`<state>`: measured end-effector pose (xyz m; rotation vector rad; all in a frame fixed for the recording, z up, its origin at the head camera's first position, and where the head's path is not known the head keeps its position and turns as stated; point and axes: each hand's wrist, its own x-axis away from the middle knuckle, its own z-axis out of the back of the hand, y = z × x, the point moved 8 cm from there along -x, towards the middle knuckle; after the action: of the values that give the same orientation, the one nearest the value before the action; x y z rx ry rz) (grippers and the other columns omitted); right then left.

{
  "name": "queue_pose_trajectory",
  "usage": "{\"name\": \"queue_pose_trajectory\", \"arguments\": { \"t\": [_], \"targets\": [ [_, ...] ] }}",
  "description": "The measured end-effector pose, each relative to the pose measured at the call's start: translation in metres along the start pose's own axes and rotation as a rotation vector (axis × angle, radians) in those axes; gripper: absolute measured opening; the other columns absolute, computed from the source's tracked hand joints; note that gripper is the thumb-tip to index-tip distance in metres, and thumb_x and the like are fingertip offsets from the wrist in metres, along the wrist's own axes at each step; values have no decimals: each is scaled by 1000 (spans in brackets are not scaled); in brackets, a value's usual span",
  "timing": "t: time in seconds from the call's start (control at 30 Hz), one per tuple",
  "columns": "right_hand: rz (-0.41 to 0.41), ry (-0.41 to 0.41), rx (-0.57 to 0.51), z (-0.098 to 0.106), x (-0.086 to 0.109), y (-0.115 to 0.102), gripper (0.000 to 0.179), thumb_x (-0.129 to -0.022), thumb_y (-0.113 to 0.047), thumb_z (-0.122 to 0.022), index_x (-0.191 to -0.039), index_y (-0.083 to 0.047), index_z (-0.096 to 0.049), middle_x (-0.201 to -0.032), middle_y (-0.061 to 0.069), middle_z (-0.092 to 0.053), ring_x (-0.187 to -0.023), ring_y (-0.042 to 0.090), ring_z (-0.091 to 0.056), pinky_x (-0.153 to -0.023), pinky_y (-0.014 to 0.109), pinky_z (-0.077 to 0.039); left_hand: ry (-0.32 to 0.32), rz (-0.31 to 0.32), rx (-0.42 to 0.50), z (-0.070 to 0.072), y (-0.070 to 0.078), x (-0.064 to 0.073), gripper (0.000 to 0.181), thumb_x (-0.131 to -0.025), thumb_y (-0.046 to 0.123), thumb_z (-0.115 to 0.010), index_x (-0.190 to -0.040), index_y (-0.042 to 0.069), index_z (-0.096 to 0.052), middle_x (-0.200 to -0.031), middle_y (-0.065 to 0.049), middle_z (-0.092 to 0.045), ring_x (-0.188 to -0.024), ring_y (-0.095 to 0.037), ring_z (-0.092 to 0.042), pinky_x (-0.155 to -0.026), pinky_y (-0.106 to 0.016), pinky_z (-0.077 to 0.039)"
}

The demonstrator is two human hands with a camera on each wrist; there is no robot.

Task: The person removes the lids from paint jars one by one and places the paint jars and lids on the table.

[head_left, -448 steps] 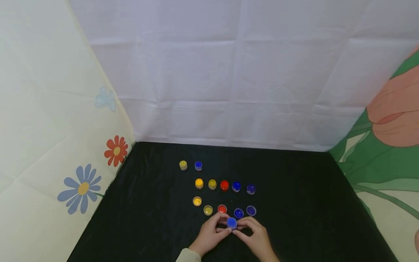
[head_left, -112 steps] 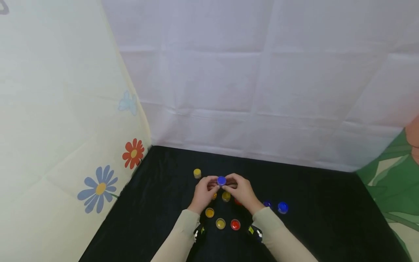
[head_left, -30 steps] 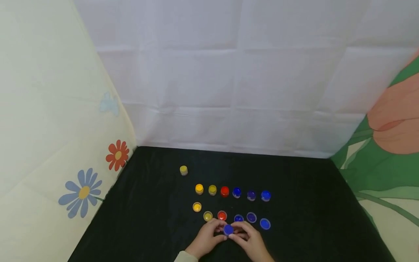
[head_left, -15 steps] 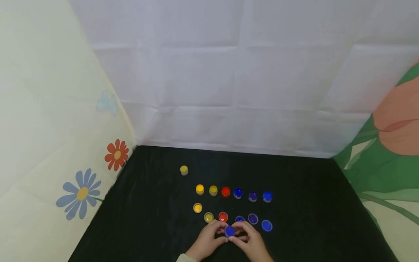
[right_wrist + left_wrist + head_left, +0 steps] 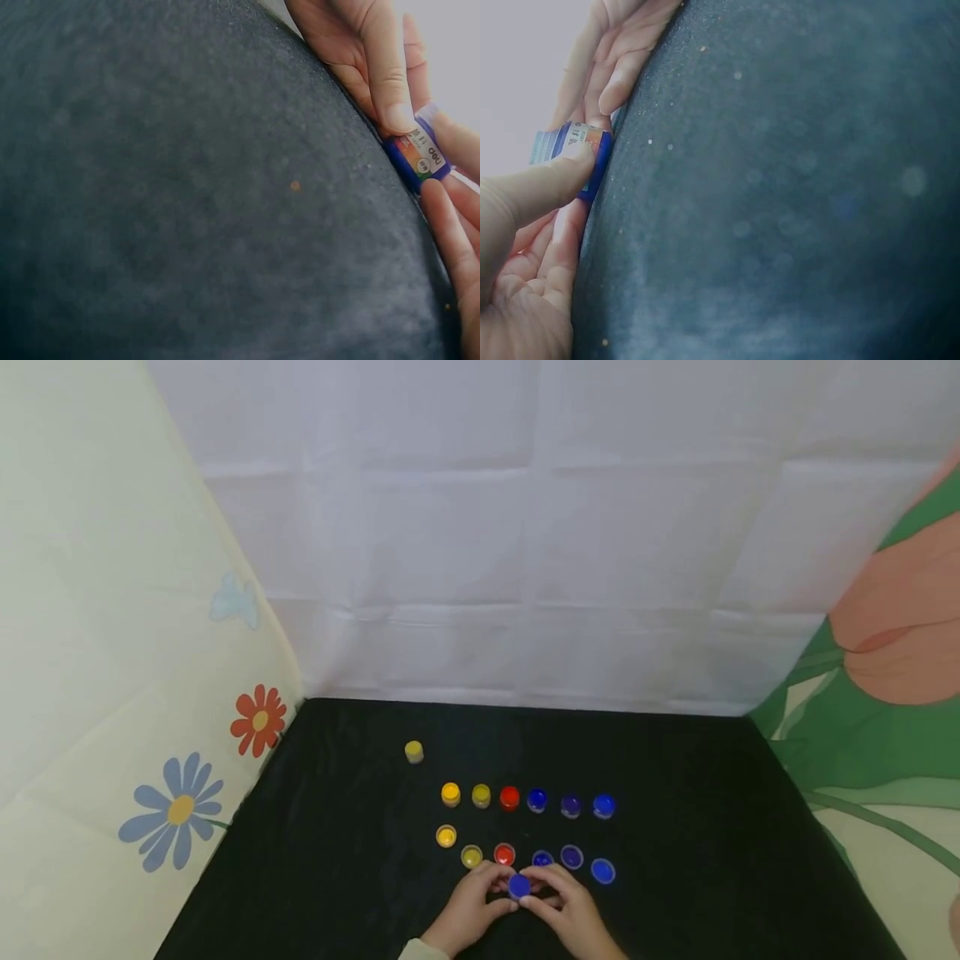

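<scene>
A small paint jar [image 5: 519, 886] with a blue top and a printed label sits between both hands, low over the black cloth near the front. My left hand [image 5: 468, 906] pinches it from the left, with the thumb across the label in the left wrist view. My right hand [image 5: 573, 910] grips the other side with thumb and fingers. Just beyond lies a row of upturned lids, among them a red lid [image 5: 505, 854], a dark blue lid [image 5: 542, 858] partly behind the right fingers, and a bright blue lid [image 5: 603, 871]. I cannot tell whether the jar's top is turning.
Behind the lids stands a row of several uncovered paint jars, from an orange-yellow jar [image 5: 450, 794] to a bright blue jar [image 5: 603, 806]. Farther back left is a capped yellow jar [image 5: 414, 752]. White cloth [image 5: 517, 610] hangs behind the black-covered table [image 5: 675, 760].
Since several seconds ago, the blue-topped jar has come from the back to the front in both hands. The rows gained a bright blue jar and lid at right. Lately the hands hardly moved.
</scene>
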<state>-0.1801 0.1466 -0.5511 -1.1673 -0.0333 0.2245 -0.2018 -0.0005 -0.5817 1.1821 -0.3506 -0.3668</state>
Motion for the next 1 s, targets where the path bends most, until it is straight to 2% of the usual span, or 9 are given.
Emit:
{"name": "queue_pose_trajectory", "arguments": {
  "t": [0.1, 0.27, 0.4, 0.6, 0.77, 0.9, 1.0],
  "targets": [
    [-7, -9, -4, 0, 0, 1, 28, -91, -15, -77, -116, -5, -70, -104, 7, -65, -92, 12, -63, -68, 25, -57, 0, 8, 5, 0, 0, 0, 25, -90, 11, -77, -113, 15, -68, -99, 11, -56, -90, -1, -56, -83, -24, -51],
    [-67, 6, -38, -1, 0, 5, 35, -86, -15, -82, -114, -3, -66, -105, 7, -66, -91, 14, -64, -69, 25, -57, 3, 14, 7, 0, -1, -1, 25, -90, 9, -77, -113, 15, -68, -98, 10, -57, -90, -2, -56, -83, -25, -51],
    [-84, 18, -33, -1, 1, 6, 31, -86, -16, -82, -111, -6, -67, -105, 5, -65, -91, 15, -64, -69, 25, -56, 5, 8, 6, 0, -2, -1, 25, -90, 9, -77, -113, 15, -69, -98, 10, -57, -89, -2, -57, -83, -25, -51],
    [-25, -12, -15, -1, 0, 1, 27, -91, -18, -77, -115, -8, -70, -105, 5, -62, -93, 18, -63, -69, 24, -55, 8, 9, -5, 0, -3, -2, 26, -90, 11, -77, -114, 15, -69, -98, 11, -57, -89, -1, -56, -82, -24, -51],
    [24, -42, -4, -3, 0, -1, 30, -93, -16, -75, -119, -4, -67, -106, 7, -61, -93, 17, -62, -68, 25, -56, 5, 16, 0, 0, -4, -1, 26, -90, 11, -77, -114, 16, -69, -98, 10, -57, -89, -2, -57, -83, -25, -51],
    [-21, -13, -8, -2, 0, 2, 36, -87, -16, -81, -116, -3, -64, -106, 7, -63, -91, 17, -63, -68, 26, -57, 2, 3, -6, -1, -4, -2, 26, -90, 11, -77, -114, 16, -69, -99, 11, -57, -89, -1, -57, -83, -24, -52],
    [-56, 9, -10, -1, 0, 4, 34, -86, -17, -82, -112, -4, -64, -105, 6, -64, -91, 15, -63, -68, 25, -56, 0, 2, -11, -2, -4, -2, 25, -90, 12, -77, -114, 16, -69, -98, 12, -57, -89, -1, -57, -83, -24, -51]
  ]
}}
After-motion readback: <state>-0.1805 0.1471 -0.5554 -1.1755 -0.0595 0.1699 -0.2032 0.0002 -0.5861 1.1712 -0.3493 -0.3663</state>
